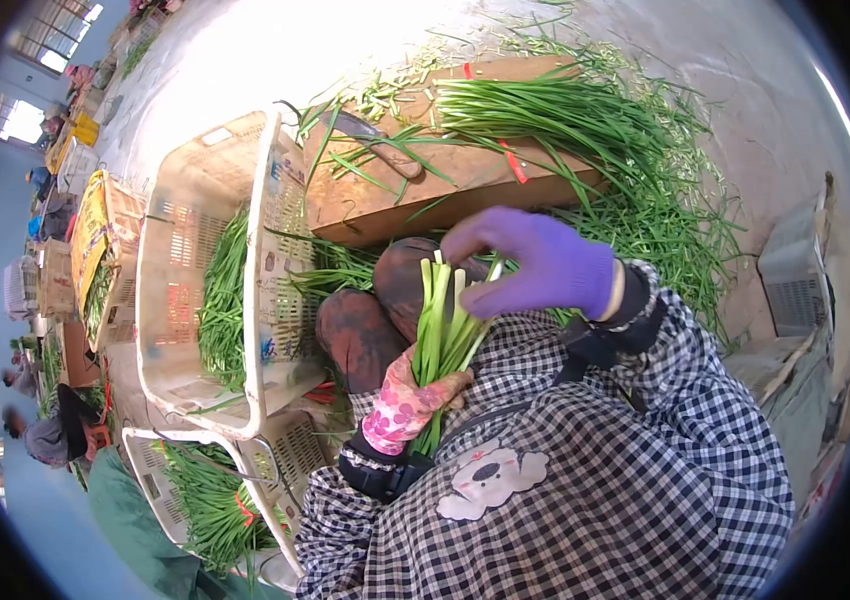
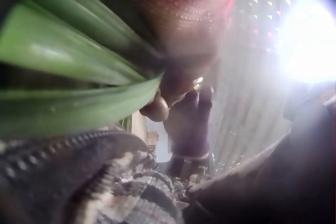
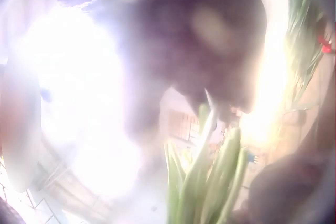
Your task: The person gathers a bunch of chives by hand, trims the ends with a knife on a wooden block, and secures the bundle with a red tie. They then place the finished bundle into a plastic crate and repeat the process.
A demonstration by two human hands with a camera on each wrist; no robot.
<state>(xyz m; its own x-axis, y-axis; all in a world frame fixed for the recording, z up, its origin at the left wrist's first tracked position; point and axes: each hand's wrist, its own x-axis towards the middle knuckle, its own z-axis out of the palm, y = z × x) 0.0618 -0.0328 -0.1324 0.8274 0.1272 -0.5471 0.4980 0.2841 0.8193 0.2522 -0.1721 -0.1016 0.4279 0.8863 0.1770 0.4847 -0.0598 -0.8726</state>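
Observation:
In the head view my left hand [image 1: 408, 402], in a pink floral glove with bare fingertips, grips a bunch of garlic chives [image 1: 432, 335] above the lap. Their pale cut ends point up and away from me. Broad green leaves [image 2: 58, 50] fill the left of the left wrist view beside the glove. My right hand [image 1: 545, 262], in a purple glove, arches over the pale ends with thumb and fingers apart. One white stalk rises into that gap in the right wrist view, where glare blurs the hand [image 3: 205, 40].
A wooden block [image 1: 355, 205] ahead carries a sickle-like knife [image 1: 385, 150] and red-banded chives [image 1: 545, 110]. Plastic crates [image 1: 260, 270] with greens stand on my left. Loose trimmings [image 1: 635, 235] lie beyond the block and on the right. Other people sit far left.

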